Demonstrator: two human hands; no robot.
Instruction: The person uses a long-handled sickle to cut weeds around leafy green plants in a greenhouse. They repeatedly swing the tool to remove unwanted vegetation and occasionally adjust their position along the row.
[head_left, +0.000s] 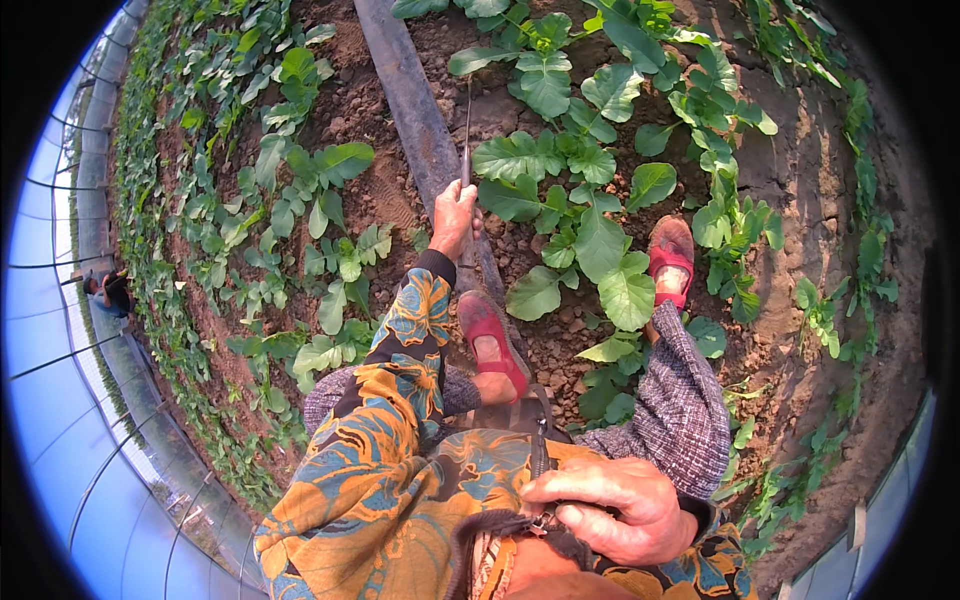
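My left hand (454, 219) is stretched forward and grips a long, slim-shafted hand tool (467, 139). The tool's thin far end runs up to the leaves, and its exact kind cannot be made out. Just to the right of it grow broad leafy green plants (577, 180). Close to my chest, my right hand (611, 506) pinches the zipper (536, 527) of my floral-patterned jacket (375, 495) near the collar. Its fingertips are together on the zipper edge.
A flat dark hose (409, 97) lies along the soil between plant rows. My red shoes (495, 334) stand on either side of the nearest plants. More leafy rows (217, 187) lie left. A person (112, 292) is far off by the greenhouse's plastic wall (45, 352).
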